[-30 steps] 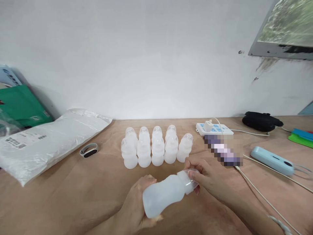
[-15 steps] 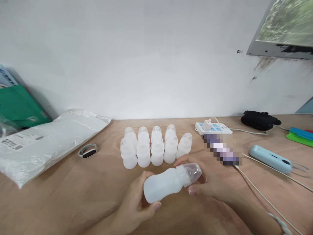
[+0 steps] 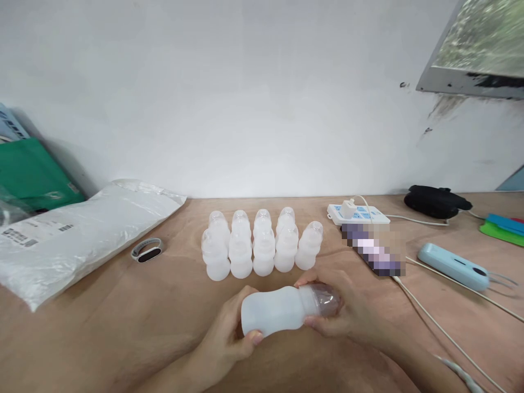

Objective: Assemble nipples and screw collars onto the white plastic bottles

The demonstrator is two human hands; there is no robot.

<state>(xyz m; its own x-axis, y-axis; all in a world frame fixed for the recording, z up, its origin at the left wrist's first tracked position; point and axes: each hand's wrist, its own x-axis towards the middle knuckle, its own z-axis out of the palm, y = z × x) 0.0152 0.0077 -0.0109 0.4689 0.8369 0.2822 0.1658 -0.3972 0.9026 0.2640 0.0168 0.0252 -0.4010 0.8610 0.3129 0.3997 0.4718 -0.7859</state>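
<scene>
A frosted white baby bottle (image 3: 272, 311) with a clear cap lies sideways between my two hands, just above the brown tabletop. My left hand (image 3: 229, 333) is closed round its base end, thumb along the lower edge. Round the collar and clear cap at the other end, my right hand (image 3: 338, 311) is closed, its thumb below and fingers above. Beyond my hands, several similar capped bottles (image 3: 263, 254) stand upright in two close rows. One bottle (image 3: 308, 246) stands at the right end of the front row.
On the left lie a grey fitness band (image 3: 147, 251), a white plastic mailer (image 3: 90, 229) and a green folder (image 3: 35, 174). To the right are a white power strip (image 3: 379, 218), a blurred-out phone (image 3: 370, 248), a light-blue device (image 3: 452, 266), a black case (image 3: 436, 202) and trailing cables.
My right hand has come down and closed round the bottle's collar and cap. The bottle has turned closer to level and dropped slightly at its cap end.
</scene>
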